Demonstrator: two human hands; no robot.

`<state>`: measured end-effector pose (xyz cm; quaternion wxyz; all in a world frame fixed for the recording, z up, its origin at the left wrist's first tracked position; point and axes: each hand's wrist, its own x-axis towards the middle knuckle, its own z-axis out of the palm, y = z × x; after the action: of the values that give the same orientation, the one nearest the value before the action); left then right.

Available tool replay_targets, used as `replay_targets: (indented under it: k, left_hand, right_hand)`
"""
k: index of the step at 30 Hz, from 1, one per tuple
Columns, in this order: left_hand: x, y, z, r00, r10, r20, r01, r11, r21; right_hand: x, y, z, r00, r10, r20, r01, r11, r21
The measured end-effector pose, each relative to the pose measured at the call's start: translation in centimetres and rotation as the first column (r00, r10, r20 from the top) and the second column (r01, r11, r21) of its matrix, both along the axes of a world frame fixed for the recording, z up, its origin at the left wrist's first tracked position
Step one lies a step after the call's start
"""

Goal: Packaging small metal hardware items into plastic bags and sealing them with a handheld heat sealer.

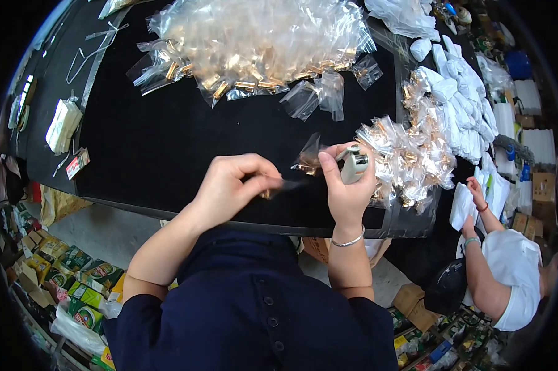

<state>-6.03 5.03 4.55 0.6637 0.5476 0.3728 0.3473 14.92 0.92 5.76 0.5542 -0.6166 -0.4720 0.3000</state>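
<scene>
Left hand (226,185) fingers pinched on thin dark strip (288,184) at near worktop (168,142) edge. Right hand (347,182) fingers clamped on small clear bag (308,157) and pale tape dispenser (354,164). Heap of filled bags (409,157) just right; bigger heap (260,43) far.

The scene was lit evenly and brightly from overhead, and few hard shadows were cast on the black table (155,142). Glare was thrown off the clear plastic bags (254,37) toward twelve o'clock and off the smaller heap (409,154) toward three o'clock. Strong fisheye bending was seen at the rim, where a dark vignette closed the corners. Slight softness was noted at the edges, chiefly around seven o'clock.
</scene>
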Motion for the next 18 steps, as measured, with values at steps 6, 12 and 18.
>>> replay_targets:
  k: [6, 12, 18]
  left_hand:
    - [2.1, 1.0, 0.0, 0.985, 0.142, -0.094, -0.039, 0.729, 0.684]
    - [0.7, 0.1, -0.4, 0.992, 0.066, -0.106, -0.051, 0.989, 0.139]
    - [0.4, 1.1, -0.8, 0.990, 0.030, -0.138, 0.007, 0.966, 0.259]
  right_hand:
    - [-1.6, -0.4, 0.4, 0.980, 0.178, -0.087, -0.180, 0.984, -0.014]
    - [0.5, 5.6, -0.1, 0.675, 0.076, 0.733, -0.348, 0.910, 0.226]
    - [0.8, 7.7, -1.6, 0.752, 0.118, 0.649, -0.289, 0.943, 0.165]
